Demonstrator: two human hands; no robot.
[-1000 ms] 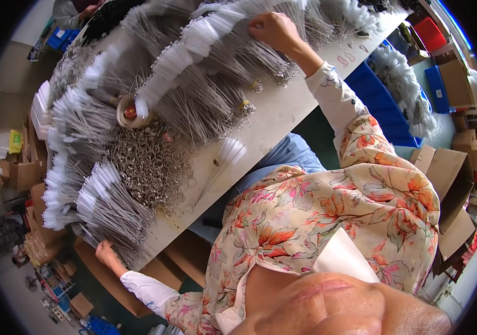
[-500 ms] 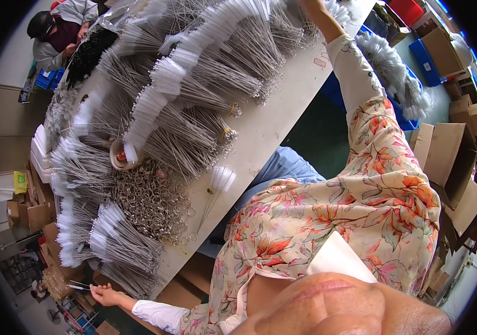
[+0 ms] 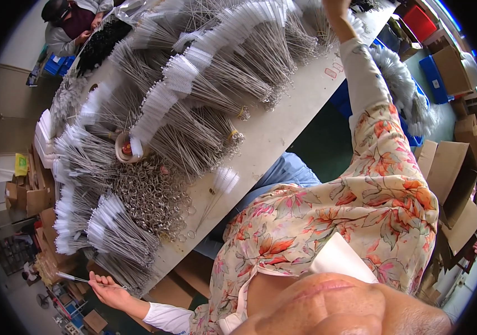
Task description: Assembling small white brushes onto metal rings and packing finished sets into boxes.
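Observation:
At the lower left, beyond the table's edge, my left hand (image 3: 111, 290) is closed on a thin wire-handled brush (image 3: 71, 277). Its white bristle end points left, and the wire runs across the fingers. My right hand (image 3: 336, 8) reaches over the far end of the table, beside a white-bristled bunch; its fingers are cut off by the top edge. Between my arms lie large heaps of similar wire brushes (image 3: 194, 111). A pile of metal rings (image 3: 152, 190) lies nearer me, and a few loose brushes (image 3: 225, 180) lie on the bare strip of tabletop.
A round tub (image 3: 122, 149) stands among the brushes. The white table (image 3: 305, 84) runs diagonally. Another person (image 3: 74, 25) works at the far left by black brushes. Blue bins (image 3: 436, 78) and open cardboard boxes (image 3: 453, 173) stand at right.
My left hand has turned, and more of the brush shows across its fingers. My right hand has shifted rightward and slightly farther out at the top. The whole view has shifted a little.

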